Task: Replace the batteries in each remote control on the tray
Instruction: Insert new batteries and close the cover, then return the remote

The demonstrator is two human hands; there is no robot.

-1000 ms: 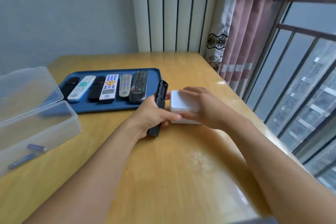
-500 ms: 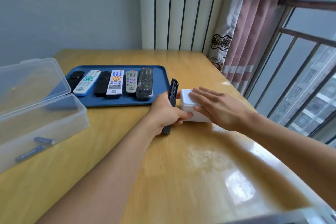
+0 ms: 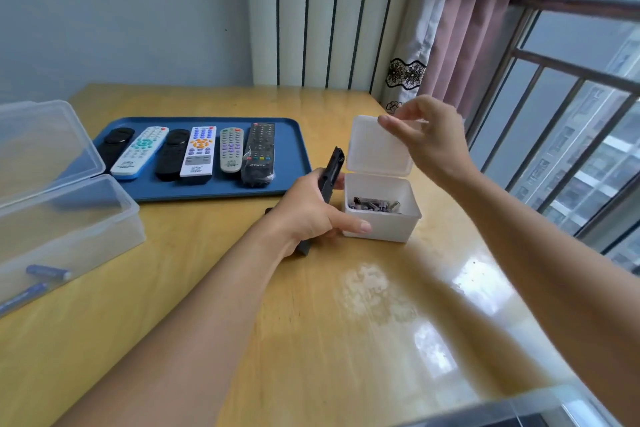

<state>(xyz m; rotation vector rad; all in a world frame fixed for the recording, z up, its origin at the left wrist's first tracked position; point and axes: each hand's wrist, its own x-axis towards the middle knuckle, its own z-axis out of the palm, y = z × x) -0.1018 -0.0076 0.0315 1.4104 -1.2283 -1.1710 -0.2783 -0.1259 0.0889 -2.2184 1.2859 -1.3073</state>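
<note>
Batts (image 3: 375,205) in opened wht box (image 3: 381,224)

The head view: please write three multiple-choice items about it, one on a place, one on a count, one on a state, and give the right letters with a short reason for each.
1. Where does the small white box stand?
A. on the blue tray
B. on the wooden table, right of the tray
C. inside the clear plastic container

2. How many remote controls lie on the blue tray?
A. four
B. six
C. eight

3. What is the state of the white box's lid?
A. raised open
B. closed flat
C. lying apart on the table

Answers: 1 B, the box rests on bare wood beside the tray, next to the left hand that holds a black remote. 2 B, six remotes lie in a row. 3 A, the right hand holds the lid up and small batteries show inside.
</note>
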